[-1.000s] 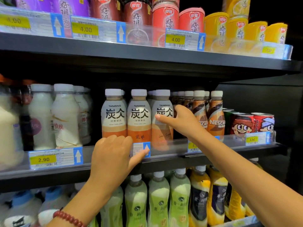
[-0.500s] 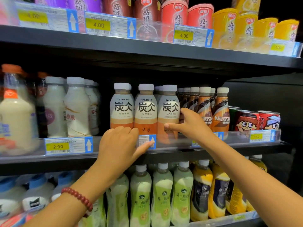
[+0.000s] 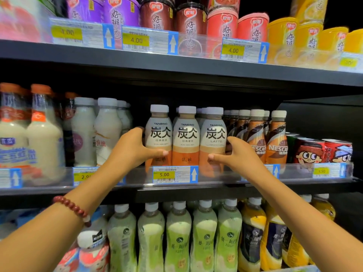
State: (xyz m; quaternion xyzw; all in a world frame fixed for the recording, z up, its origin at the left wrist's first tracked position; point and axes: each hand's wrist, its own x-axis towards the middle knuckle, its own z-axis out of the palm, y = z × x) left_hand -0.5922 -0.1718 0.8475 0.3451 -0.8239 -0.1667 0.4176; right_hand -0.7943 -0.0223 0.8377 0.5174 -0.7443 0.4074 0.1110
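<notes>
Left hand [image 3: 133, 148] curls round the leftmost Tanbing bottle [image 3: 160, 132], thumb laid across its smooth orange-and-white sleeve, fingers wrapped behind. Right hand [image 3: 237, 154] clasps the Latte bottle [image 3: 215, 134] likewise, fingers tucked beside the brown Nescafé bottles [image 3: 277, 142]. Both rounded, white-capped plastic bottles stand upright on the middle shelf [image 3: 176, 194], flanking a third bottle [image 3: 186, 138] behind a clear rail [image 3: 137, 175].

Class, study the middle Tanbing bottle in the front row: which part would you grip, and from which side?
Probably best: grip the middle bottle at its neck, just under the white cap, coming from the front and above. Its body sits tight between the left bottle and right bottle, and the clear rail covers its base; only the narrow necks leave finger room.
</notes>
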